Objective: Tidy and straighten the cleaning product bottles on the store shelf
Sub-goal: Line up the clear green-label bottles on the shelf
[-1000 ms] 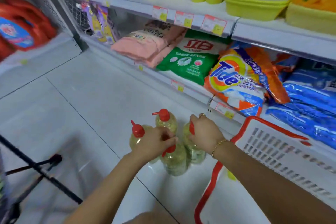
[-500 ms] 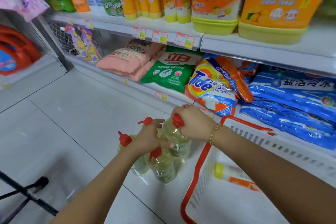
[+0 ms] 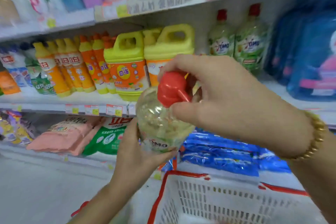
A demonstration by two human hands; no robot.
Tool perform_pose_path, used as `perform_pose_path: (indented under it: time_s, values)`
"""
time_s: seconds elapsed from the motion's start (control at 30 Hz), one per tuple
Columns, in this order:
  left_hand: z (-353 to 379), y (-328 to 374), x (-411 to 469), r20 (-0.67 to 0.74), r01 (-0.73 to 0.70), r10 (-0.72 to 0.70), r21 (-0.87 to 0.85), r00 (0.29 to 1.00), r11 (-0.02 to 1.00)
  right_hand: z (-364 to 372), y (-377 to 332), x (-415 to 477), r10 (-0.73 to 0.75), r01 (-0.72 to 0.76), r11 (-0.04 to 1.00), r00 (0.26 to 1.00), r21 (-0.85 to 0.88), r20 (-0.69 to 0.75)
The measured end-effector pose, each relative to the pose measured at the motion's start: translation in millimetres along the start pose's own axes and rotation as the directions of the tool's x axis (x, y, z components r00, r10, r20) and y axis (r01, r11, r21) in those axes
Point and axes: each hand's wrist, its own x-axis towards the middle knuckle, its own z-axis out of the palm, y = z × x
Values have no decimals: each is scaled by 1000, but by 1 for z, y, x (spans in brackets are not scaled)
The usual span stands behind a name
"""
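I hold a clear OMO bottle (image 3: 160,123) of yellowish liquid with a red pump cap (image 3: 170,88) up in front of the middle shelf. My right hand (image 3: 227,100) grips its neck just under the cap, thumb below and fingers behind. My left hand (image 3: 138,152) cups the bottle's lower body from underneath. Two matching OMO bottles (image 3: 238,42) with red caps stand on the middle shelf, behind and to the right of my right hand.
Yellow-and-orange detergent jugs (image 3: 127,65) and slim orange bottles (image 3: 69,67) fill the middle shelf (image 3: 54,100). Pink, green and blue bags (image 3: 101,136) lie on the bottom shelf. A white basket with red rim (image 3: 227,198) stands at the lower right. Blue packs (image 3: 309,51) sit far right.
Both hands have lifted one bottle from the group on the floor up to middle-shelf height. The view has swung upward from the floor to the shelves.
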Motion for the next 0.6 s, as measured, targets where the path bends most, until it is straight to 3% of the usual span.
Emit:
perform_pose_path:
  time_s: [0.13,0.27,0.33,0.47,0.53,0.6]
  values:
    - [45,50,60,7,-208,208,-8,978,978,-63,31,-23,39,-18,997,960,76,-276]
    - [104,84,106,19,-345,344,60,939,937,-98,86,-47,131,-87,983,949,159,-287]
    - [132,88,122,61,-343,340,55,939,938,-105,127,-54,297,-240,938,928,252,-223]
    - [181,81,148,105,-289,282,55,954,956,-89,205,-58,543,-356,663,835,659,-94]
    - [200,75,158,93,-224,218,68,972,972,-71,226,-51,612,-417,613,787,671,-70]
    - [216,68,170,53,-148,144,82,988,986,-54,242,-44,617,-450,677,779,583,-115]
